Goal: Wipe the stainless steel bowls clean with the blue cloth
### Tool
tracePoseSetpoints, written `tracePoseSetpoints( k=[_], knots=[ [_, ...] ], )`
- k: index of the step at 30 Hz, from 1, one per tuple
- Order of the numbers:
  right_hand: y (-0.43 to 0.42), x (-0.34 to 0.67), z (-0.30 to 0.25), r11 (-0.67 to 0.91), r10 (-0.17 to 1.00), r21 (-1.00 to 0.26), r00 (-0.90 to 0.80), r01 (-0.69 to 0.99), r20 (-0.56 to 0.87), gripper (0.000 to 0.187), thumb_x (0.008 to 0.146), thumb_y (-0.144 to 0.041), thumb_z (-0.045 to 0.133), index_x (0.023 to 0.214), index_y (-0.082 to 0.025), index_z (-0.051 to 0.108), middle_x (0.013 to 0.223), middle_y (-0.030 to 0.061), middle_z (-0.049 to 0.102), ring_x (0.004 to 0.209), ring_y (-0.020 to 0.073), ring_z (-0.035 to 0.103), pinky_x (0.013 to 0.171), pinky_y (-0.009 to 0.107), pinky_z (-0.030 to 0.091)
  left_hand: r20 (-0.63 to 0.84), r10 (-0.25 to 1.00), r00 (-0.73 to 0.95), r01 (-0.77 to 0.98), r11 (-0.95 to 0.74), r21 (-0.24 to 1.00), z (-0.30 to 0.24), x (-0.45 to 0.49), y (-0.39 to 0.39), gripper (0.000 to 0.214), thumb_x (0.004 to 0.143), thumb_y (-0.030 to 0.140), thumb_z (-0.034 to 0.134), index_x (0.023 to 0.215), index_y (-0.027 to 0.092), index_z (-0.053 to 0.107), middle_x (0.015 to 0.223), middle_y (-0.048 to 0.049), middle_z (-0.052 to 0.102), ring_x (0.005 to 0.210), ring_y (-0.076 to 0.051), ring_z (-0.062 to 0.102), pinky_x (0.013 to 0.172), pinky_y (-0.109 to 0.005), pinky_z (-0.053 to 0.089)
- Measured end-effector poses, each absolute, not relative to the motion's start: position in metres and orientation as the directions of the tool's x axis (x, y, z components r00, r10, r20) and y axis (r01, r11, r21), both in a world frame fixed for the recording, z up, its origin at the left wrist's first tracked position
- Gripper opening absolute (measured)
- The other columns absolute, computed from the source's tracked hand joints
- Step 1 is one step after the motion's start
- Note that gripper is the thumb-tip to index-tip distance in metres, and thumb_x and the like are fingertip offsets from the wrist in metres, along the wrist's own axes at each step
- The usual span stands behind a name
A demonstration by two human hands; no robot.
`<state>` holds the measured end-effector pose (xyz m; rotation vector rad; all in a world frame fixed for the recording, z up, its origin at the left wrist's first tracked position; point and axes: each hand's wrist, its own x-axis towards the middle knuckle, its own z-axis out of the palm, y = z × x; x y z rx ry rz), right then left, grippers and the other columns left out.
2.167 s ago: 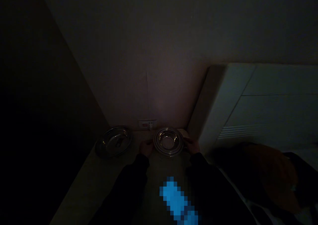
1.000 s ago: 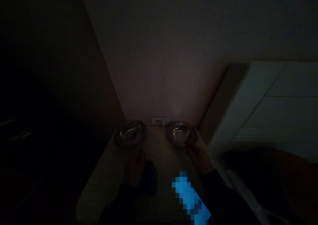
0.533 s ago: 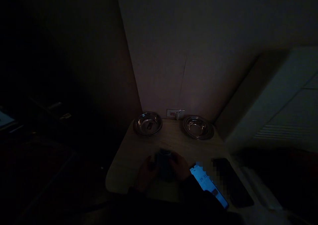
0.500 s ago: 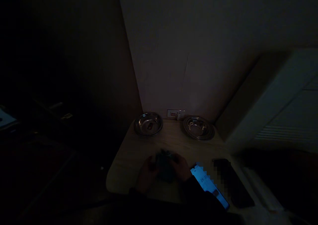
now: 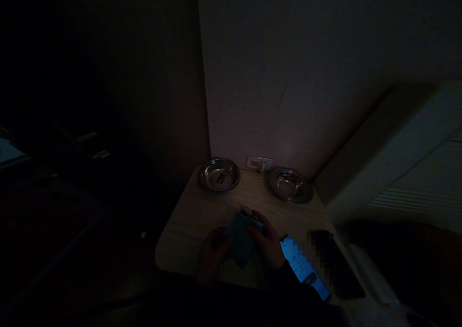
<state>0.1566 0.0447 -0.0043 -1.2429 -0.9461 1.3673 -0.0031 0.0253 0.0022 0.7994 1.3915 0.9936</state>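
Between both hands is a small teal cloth, bunched at its upper edge; in the dim light I cannot tell whether it is a pouch or a folded cloth. My left hand grips its left side with the thumb in front. On the right side, my right hand is closed around it, thumb on the front and fingers behind the upper corner. Just right of my right wrist lies a phone with a lit screen.
Two round metal dishes stand at the back of the wooden table: a left dish and a right dish. A wall socket with a plug sits between them. A dark flat object lies right of the phone.
The teal cloth has turned slightly and shows more clearly, with my right hand's fingers now higher on its corner. Both hands still hold it. The view has shifted slightly.
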Motion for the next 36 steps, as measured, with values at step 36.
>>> tracePoseSetpoints(
  k=[36],
  knots=[
    [0.073,0.142,0.022,0.074,0.941,-0.958,-0.337,0.278,-0.025,0.021,0.078,-0.038,0.06,0.091,-0.021,0.06,0.084,0.0003,0.064,0.081,0.0169,0.059,0.074,0.029,0.048,-0.212,0.977,-0.024,0.029,0.213,0.977,0.003,-0.035,0.02,0.038,0.066,0.031,0.061,0.101,0.017,0.063,0.108,-0.0097,0.068,0.102,-0.024,0.061,0.092,-0.034,0.045]
  ],
)
